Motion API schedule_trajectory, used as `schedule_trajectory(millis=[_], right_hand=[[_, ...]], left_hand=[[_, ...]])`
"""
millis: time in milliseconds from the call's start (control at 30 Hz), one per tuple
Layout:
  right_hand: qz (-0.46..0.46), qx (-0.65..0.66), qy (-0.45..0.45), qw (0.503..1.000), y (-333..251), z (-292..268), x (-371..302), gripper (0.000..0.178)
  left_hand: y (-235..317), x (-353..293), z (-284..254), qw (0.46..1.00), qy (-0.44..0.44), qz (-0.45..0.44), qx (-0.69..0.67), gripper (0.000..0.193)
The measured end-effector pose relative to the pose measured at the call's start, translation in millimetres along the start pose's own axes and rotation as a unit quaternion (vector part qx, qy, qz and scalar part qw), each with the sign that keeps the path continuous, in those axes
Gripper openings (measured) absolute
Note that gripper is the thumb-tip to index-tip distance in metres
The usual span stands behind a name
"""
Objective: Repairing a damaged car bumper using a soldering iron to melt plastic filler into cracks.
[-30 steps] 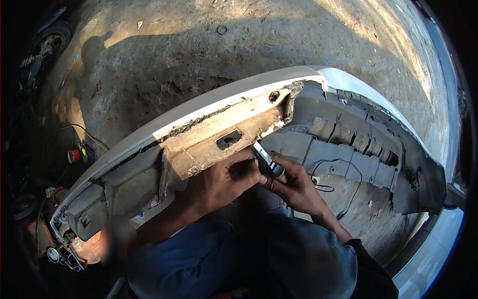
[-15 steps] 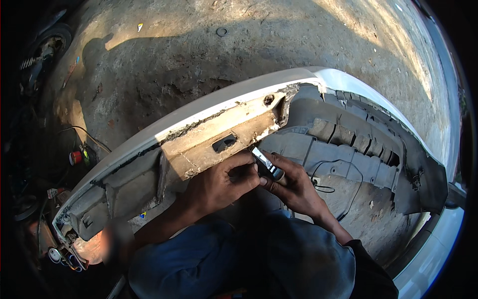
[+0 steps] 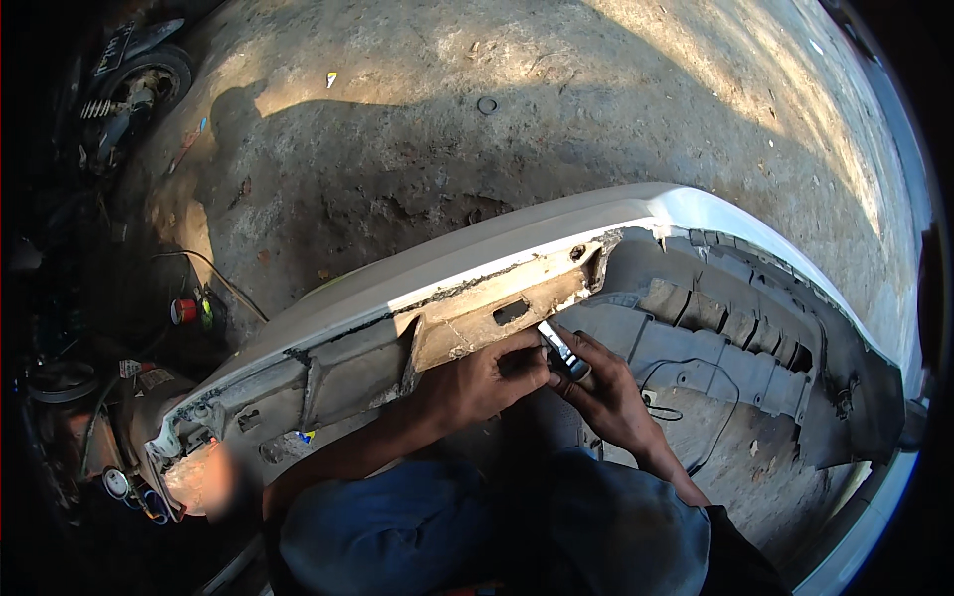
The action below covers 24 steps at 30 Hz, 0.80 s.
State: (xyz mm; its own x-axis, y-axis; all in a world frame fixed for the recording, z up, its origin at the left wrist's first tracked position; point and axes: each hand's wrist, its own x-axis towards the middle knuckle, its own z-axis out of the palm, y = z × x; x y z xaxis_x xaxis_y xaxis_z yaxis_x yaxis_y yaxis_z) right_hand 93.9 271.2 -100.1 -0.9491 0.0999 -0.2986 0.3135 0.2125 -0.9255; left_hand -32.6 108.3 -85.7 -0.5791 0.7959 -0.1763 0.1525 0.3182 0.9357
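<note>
A white car bumper (image 3: pixel 537 220) lies across in front of me, with its rough inner side toward my knees. At the torn edge of its light brown inner panel (image 3: pixel 467 332), my right hand (image 3: pixel 618 402) is closed around a small tool (image 3: pixel 564 352) with a shiny metal face and a dark side. Its exact kind does not show. My left hand (image 3: pixel 484 382) is beside it, thumb and fingers curled together in a pinch close to the tool. Whatever sits between those fingertips is hidden.
A thin black cable (image 3: pixel 736 385) loops over the ground inside the bumper's curve. At left are a red can (image 3: pixel 183 311), a round gauge (image 3: pixel 116 484) with hoses and a motorcycle wheel (image 3: pixel 149 84). The bumper's dark end (image 3: pixel 865 397) reaches toward a light-coloured car panel at right.
The whole view has shifted, so the bumper and both hands appear lower and farther right. Both hands keep nearly the same grip beside the panel's edge; the tool is slightly turned.
</note>
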Motion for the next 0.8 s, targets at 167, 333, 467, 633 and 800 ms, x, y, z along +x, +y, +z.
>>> schedule_trajectory(millis=[167, 333, 467, 633, 800], right_hand=[[-0.003, 0.010, 0.030, 0.999, -5, 5, 3, 0.056], [0.051, -0.080, 0.017, 0.995, -4, 0, 3, 0.036], [0.060, -0.074, 0.017, 0.995, 5, 6, 4, 0.029], [0.054, -0.112, 0.028, 0.992, 19, 14, 6, 0.027], [0.044, -0.119, 0.026, 0.992, 30, 21, 6, 0.026]], left_hand=[[-8, -1, 1, 0.999, 0.007, 0.024, 0.037, 0.016], [-5, -2, 0, 0.999, -0.011, 0.020, 0.033, 0.016], [-20, -4, 1, 0.999, -0.027, -0.008, -0.019, 0.017], [-18, -2, -5, 0.990, -0.125, -0.046, -0.054, 0.028], [-23, 1, 11, 0.993, -0.073, -0.028, -0.086, 0.024]])
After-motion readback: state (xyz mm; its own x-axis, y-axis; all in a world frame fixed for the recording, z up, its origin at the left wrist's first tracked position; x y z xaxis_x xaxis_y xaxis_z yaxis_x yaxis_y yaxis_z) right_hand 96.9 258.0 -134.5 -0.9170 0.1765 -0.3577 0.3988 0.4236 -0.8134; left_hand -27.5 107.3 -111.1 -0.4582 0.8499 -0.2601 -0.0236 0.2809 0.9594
